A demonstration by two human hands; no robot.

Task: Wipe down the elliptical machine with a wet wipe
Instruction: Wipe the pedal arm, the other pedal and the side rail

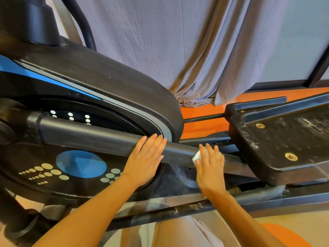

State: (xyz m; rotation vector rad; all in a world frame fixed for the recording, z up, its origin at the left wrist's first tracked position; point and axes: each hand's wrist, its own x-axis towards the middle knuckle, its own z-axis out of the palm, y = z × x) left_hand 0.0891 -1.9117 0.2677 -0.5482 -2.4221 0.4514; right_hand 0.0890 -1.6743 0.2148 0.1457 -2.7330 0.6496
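The black elliptical machine fills the view, its flywheel housing (110,82) at the left with blue and grey stripes. A long black crank bar (89,134) runs from the left down to the dusty foot pedal (284,139) at the right. My left hand (145,161) lies flat on the bar with straight fingers. Just to its right, my right hand (210,168) presses a white wet wipe (250,155) against the same bar, close to the pedal. Most of the wipe is hidden under the palm.
A grey curtain (178,41) hangs behind the machine. The floor (201,122) beyond is orange. A lower frame rail (178,205) with scuffs and dirt runs under my forearms. A second pedal (258,104) sits behind the near one.
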